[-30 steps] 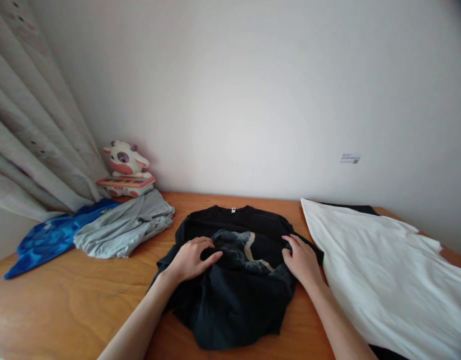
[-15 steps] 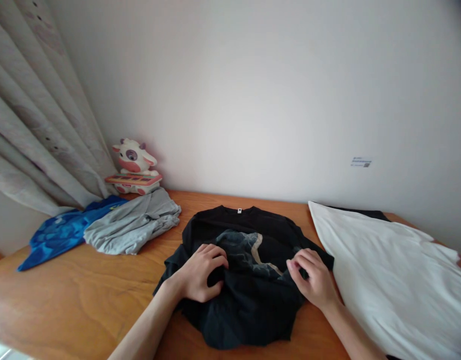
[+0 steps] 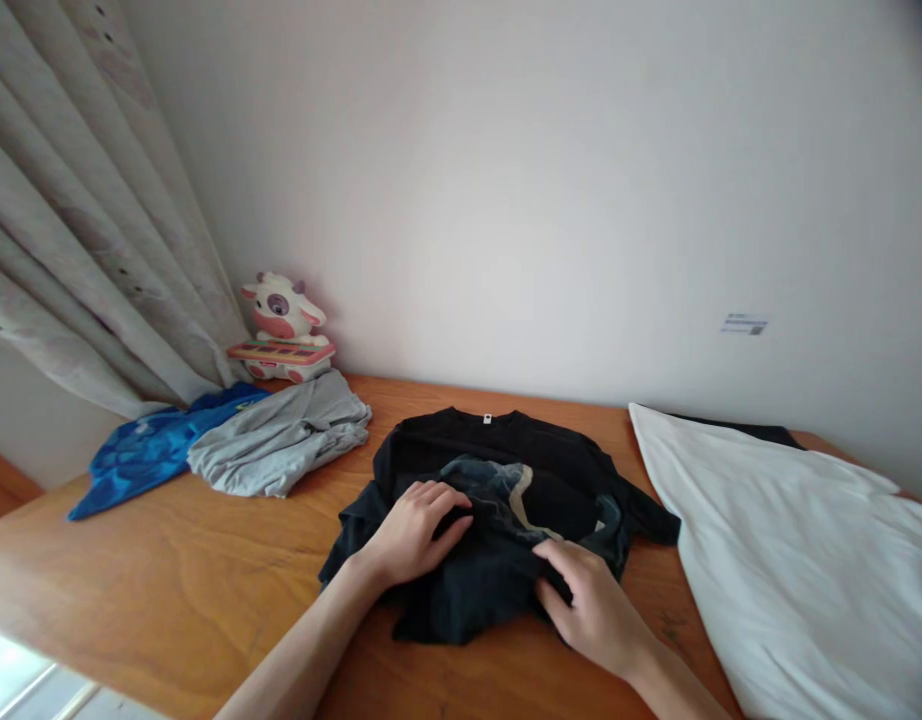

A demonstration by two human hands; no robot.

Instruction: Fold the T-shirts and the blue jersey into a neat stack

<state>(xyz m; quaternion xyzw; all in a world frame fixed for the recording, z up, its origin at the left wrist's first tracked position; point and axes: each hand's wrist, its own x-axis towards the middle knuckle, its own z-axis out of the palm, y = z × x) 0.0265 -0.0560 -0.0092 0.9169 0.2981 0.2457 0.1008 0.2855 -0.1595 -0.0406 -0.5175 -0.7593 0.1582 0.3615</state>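
While a grey garment (image 3: 281, 440) lies left of the black shirt (image 3: 498, 570), whose collar (image 3: 506, 419) is spread but whose lower part is bunched, unsmoothed, the left hand (image 3: 417, 532) curls on its left side, the right hand (image 3: 585, 605) bends at its near edge, either grip uncertain, and a white garment (image 3: 798, 550) lies to its right.

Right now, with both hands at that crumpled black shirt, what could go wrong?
The black shirt is bunched up between the left hand and the right hand, so creases might get pressed in. Its sleeve on the right reaches the edge of the white cloth, or nearly, so a sideways push could ruffle that too. And the gray cloth partly covers the blue cloth, so tugging one might drag the other.
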